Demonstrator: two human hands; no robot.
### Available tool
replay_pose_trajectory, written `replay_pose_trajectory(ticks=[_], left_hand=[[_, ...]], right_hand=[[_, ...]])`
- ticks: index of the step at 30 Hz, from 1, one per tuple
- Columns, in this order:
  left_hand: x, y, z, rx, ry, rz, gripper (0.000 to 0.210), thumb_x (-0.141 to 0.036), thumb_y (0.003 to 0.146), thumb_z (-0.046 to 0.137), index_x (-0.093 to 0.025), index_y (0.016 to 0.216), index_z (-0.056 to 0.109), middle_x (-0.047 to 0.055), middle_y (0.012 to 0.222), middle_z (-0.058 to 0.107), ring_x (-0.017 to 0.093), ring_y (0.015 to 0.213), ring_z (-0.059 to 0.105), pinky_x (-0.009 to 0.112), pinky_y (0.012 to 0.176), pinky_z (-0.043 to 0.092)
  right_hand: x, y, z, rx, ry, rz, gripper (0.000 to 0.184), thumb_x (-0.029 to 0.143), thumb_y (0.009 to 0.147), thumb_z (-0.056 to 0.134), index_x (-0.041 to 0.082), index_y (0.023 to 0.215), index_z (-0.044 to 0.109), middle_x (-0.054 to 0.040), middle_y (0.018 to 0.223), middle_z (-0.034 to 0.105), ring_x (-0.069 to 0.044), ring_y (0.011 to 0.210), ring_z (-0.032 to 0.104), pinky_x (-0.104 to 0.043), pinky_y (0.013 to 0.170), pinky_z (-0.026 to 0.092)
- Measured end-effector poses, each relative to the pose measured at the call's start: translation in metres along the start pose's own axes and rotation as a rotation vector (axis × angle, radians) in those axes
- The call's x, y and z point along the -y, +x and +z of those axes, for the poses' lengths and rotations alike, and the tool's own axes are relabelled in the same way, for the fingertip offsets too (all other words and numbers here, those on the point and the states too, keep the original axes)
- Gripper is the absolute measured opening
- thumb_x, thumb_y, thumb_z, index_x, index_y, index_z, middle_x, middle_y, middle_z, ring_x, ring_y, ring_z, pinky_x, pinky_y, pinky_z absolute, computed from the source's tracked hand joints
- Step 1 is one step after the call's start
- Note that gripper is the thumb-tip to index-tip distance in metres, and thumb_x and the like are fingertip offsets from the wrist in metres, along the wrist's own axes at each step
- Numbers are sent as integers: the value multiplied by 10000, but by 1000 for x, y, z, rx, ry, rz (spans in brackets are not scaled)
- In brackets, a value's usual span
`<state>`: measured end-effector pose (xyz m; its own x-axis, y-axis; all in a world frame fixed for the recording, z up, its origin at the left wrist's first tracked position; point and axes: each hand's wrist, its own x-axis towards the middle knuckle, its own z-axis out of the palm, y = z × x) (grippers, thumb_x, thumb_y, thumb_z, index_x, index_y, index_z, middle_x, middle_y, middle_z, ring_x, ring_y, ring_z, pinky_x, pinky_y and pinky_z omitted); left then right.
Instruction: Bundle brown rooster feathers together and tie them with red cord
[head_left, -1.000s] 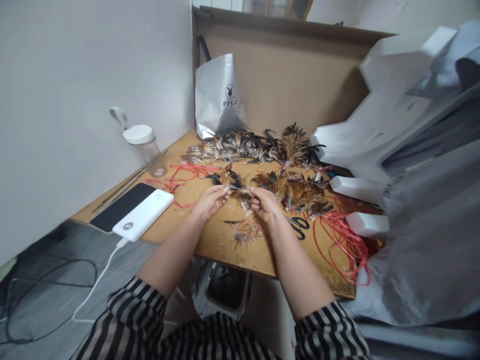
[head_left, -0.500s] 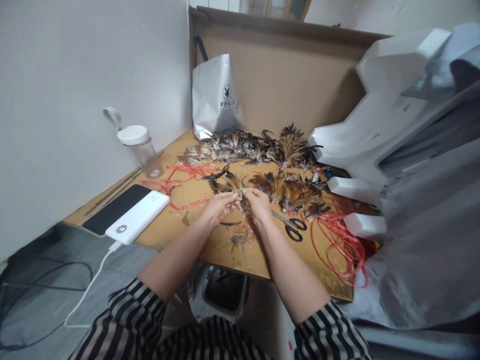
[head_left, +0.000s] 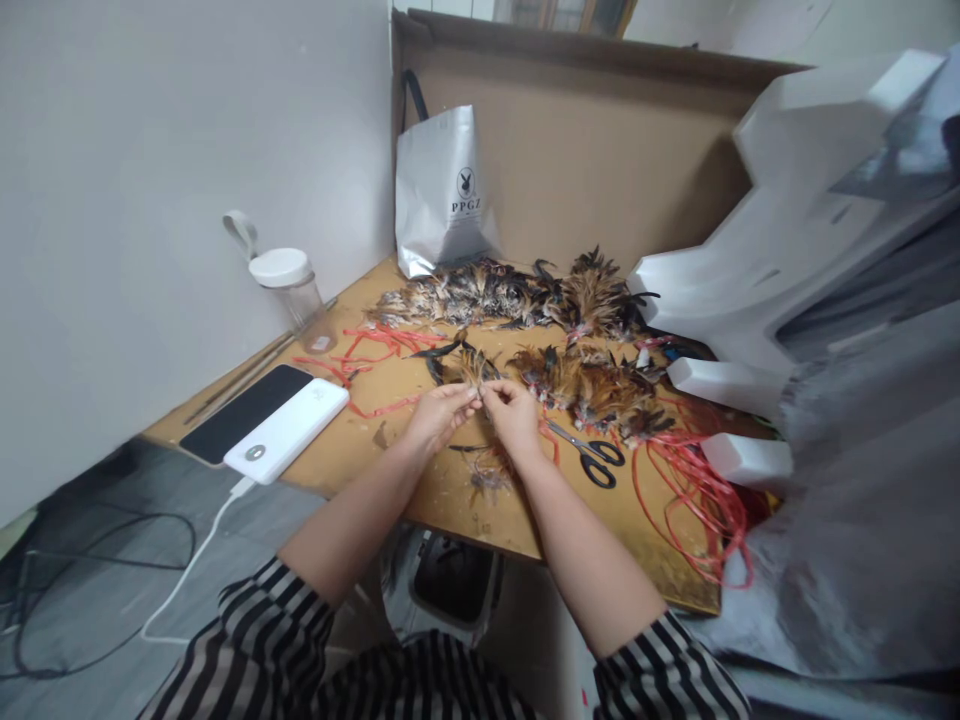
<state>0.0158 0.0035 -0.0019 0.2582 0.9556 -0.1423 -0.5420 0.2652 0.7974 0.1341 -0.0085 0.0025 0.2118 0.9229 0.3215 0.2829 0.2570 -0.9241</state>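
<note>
Over the middle of the wooden table, my left hand [head_left: 442,412] and my right hand [head_left: 511,412] meet fingertip to fingertip. Both are closed in a pinch on a small tuft of brown feathers [head_left: 474,366], whose tips fan out beyond the fingers. Loose feather scraps [head_left: 487,472] lie on the table just below my hands. Bundles of golden-brown feathers [head_left: 592,385] sit to the right, some tied with red string. Scissors with black handles [head_left: 596,460] rest beside my right wrist.
A darker feather row [head_left: 487,292] lies at the back before a silver bag [head_left: 439,195]. Left stand a lidded bottle [head_left: 300,300], a phone [head_left: 244,412] and a white power bank [head_left: 289,430]. Red plastic string [head_left: 690,500] and white foam pieces [head_left: 742,460] are at right.
The view has shifted slightly, so the scene sits a little further right. My hands keep pinching the feather tuft; the feathers hanging below my fingers before no longer show there.
</note>
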Motion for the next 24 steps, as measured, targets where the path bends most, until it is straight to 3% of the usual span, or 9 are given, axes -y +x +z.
replay_pose_trajectory(ticks=[8, 17, 21, 24], left_hand=[[0, 2, -2, 4, -42, 20, 111, -107, 627, 670, -76, 725, 629, 26, 641, 603, 39, 553, 547, 122, 528, 432], [-1, 0, -2, -6, -37, 11, 120, -103, 616, 676, -78, 724, 630, 31, 644, 609, 41, 544, 539, 128, 526, 435], [-1, -1, -2, 16, 34, 45, 158, -155, 597, 700, -83, 720, 633, 23, 616, 605, 40, 529, 535, 126, 513, 424], [-2, -3, 0, 44, 87, 51, 168, -182, 604, 700, -87, 728, 637, 25, 629, 612, 30, 510, 521, 121, 495, 408]], right_hand=[[9, -6, -2, 9, -215, -190, 171, 265, 738, 486, 188, 717, 637, -33, 711, 602, -147, 690, 528, -260, 664, 397], [16, -8, -9, 68, -341, -240, 186, 246, 751, 481, 203, 751, 662, -45, 747, 585, -155, 727, 522, -273, 694, 388], [19, -4, -11, 63, -235, -157, 141, 282, 701, 545, 189, 690, 650, -37, 725, 589, -146, 685, 516, -272, 667, 395], [16, 1, -12, 100, 51, 65, 157, 315, 640, 608, 168, 691, 631, -21, 673, 602, -122, 594, 504, -253, 591, 395]])
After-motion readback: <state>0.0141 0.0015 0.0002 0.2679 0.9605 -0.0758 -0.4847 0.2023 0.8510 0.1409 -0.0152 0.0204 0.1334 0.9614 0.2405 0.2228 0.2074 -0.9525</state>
